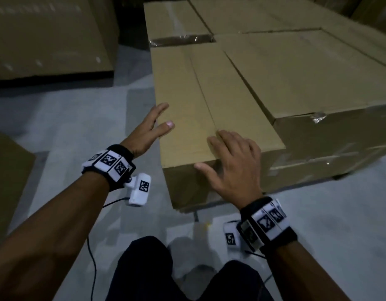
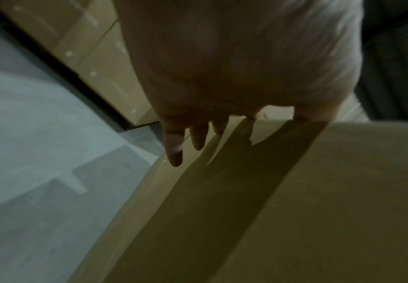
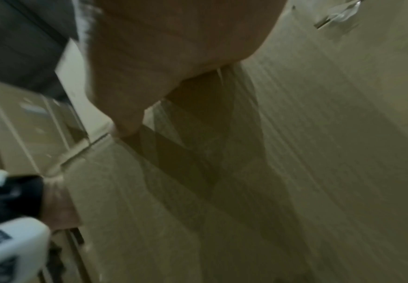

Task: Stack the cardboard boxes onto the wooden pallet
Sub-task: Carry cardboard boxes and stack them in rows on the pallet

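Fingers, left: straight and spread on left hand (image 1: pixel 147 129), lying against the left top edge of the near box (image 1: pixel 209 109); thumb over the top face, other fingers down the left side; nothing gripped.
Fingers, right: relaxed and splayed on right hand (image 1: pixel 233 164), tips flat on the top face near the centre seam, thumb at the near top edge; nothing gripped. Wrist views too blurred to add detail.
Box from hands: directly beneath, extending toward 12 o'clock.
Long axis: roughly 6 to 12 o'clock, tipped slightly toward 11.
Nearer hand: right sits closer to the near end face; left further up the side.
Neighbours: larger box (image 1: pixel 307 79) flush at 3 o'clock; taped box (image 1: pixel 176 20) touching at 12.
Pallet: not identifiable under the boxes; too dark at floor level.
Open room: bare floor (image 1: pixel 79 118) from 6 round to 10 o'clock; more cartons (image 1: pixel 46 35) well apart at 10.
Judgement: squaring-up step; only remaining push directions toward 3 and 12, both apparently closed already.
Risk: overhang at near end not checkable.
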`<state>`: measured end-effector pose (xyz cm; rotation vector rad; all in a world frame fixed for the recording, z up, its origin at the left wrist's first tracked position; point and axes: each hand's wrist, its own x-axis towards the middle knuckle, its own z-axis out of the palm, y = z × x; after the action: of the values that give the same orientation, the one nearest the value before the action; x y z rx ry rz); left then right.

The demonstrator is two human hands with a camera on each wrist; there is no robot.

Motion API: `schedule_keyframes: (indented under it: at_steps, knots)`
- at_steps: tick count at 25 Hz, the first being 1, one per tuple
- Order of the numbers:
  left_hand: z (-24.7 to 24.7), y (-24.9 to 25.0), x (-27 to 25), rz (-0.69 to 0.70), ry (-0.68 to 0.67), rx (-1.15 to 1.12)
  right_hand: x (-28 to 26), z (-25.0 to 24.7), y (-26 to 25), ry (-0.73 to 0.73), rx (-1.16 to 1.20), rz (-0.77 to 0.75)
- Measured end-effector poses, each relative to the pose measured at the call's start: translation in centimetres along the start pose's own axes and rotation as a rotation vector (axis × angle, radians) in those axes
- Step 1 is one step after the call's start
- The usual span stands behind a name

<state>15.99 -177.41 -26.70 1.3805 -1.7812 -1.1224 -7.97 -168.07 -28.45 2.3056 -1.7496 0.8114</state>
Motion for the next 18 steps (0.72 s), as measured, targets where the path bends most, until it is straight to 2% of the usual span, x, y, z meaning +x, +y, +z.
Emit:
schedule_keyframes:
  at_steps: [4, 7, 12, 18]
  knots:
    - [1.1, -1.9, 2.0, 0.177, 0.077, -0.128, -0.2, 2.2, 0.7, 0.305, -0.019, -0.102]
    - [2.0, -2.8, 2.7, 0.281, 0.127, -0.218, -0.2, 3.0, 1.0, 0.410, -0.031, -0.137]
    - [2.6, -3.1, 3.4, 0.320, 0.162, -0.322, 0.2, 3.6, 0.8, 0.446, -0.040, -0.115]
    - [2.4, -2.9, 4.8, 0.307, 0.200, -0.341, 1.5, 3.8, 1.0, 0.406, -0.066, -0.108]
